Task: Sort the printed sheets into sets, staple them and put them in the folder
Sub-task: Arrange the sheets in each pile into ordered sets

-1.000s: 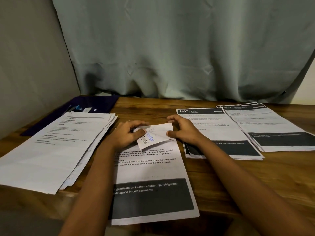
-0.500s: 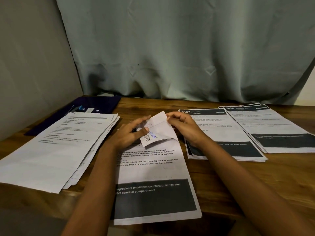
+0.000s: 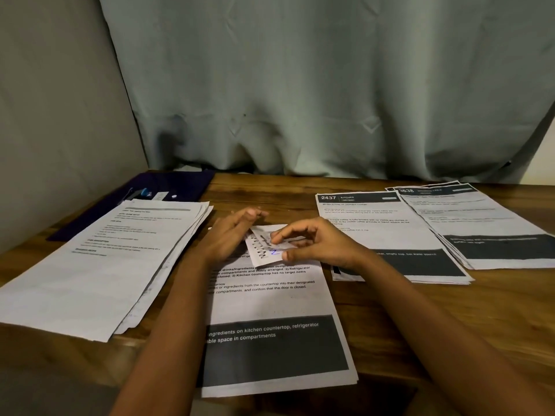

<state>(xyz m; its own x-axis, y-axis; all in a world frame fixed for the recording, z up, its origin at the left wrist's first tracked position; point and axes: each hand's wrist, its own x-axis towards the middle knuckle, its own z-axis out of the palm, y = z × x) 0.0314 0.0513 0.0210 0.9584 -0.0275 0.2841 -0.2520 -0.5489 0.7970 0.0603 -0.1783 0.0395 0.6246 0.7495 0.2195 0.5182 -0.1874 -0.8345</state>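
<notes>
A set of printed sheets (image 3: 270, 313) lies in front of me on the wooden table (image 3: 450, 319), its top end folded back toward me. My right hand (image 3: 312, 244) pinches that folded flap (image 3: 267, 250) between thumb and fingers. My left hand (image 3: 228, 235) lies beside the flap with straight fingers resting along its left edge. A dark purple folder (image 3: 180, 184) sits at the back left. No stapler shows clearly.
A thick stack of sheets (image 3: 99, 259) lies at the left, partly over the folder. Two more stacks, one headed 2437 (image 3: 384, 229) and one further right (image 3: 486, 223), lie at the right. A grey curtain (image 3: 300, 85) hangs behind the table.
The flap was lifted upright half a second ago and now lies flatter, folded toward me. My right hand has moved down onto it; my left fingers have straightened.
</notes>
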